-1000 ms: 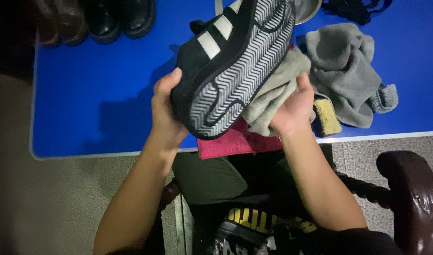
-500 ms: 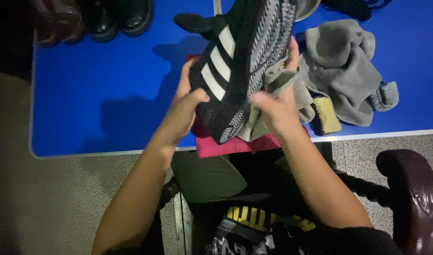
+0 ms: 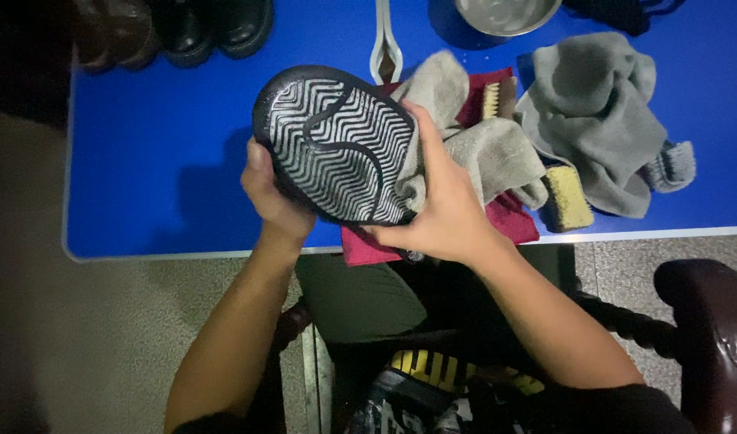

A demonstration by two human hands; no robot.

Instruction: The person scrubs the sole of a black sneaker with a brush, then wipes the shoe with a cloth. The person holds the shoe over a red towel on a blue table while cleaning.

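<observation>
black shoe (image 3: 336,149) is now flipped sole-up w/ the grey zigzag tread facing the camera; half a sec ago it showed its striped side, so it's been rolled over in the hands and the sole is what's exposed to the cloth now. it's held just above the near edge of the blue table (image 3: 143,161).

left hand (image 3: 273,191) is closed round the heel end from underneath, fingers hidden behind the shoe. right hand (image 3: 440,201) is closed on a grey cloth (image 3: 481,149), pressing it against the toe end of the sole, thumb across the tread.

under the grip: a red cloth (image 3: 513,217). right of the grip: a yellow sponge (image 3: 567,197), a 2nd grey rag (image 3: 601,112), a brush (image 3: 497,96). beyond the grip: a metal bowl (image 3: 505,12) and dark shoes (image 3: 200,28) at the far edge.
</observation>
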